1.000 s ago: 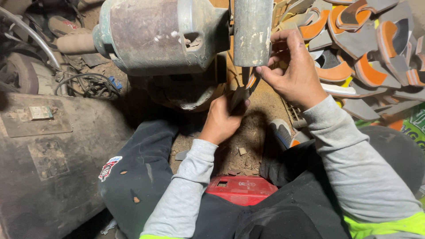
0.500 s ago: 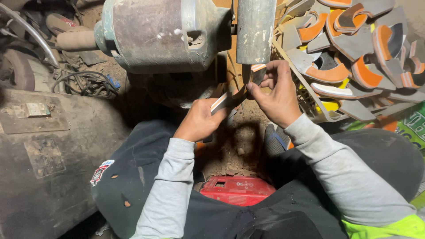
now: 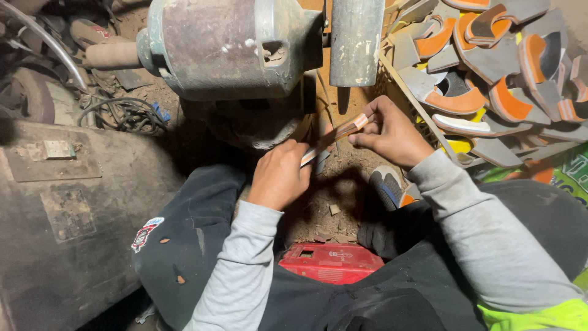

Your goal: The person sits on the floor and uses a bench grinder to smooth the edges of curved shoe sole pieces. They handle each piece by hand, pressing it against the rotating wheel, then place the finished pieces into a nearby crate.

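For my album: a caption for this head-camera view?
Left hand and right hand hold a thin orange-edged strip below a grinding wheel.

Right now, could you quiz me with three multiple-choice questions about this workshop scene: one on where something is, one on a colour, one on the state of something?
1. Where is the pile of soles?
A. upper right
B. lower left
C. on the person's lap

2. What colour is the box between the knees?
A. blue
B. red
C. white

3. How is the strip held?
A. lying loose on the ground
B. in the left hand only
C. by both hands, one at each end

Answers: 1 A, the soles fill the upper right. 2 B, the box is plainly red. 3 C, the left hand and right hand each grip an end.
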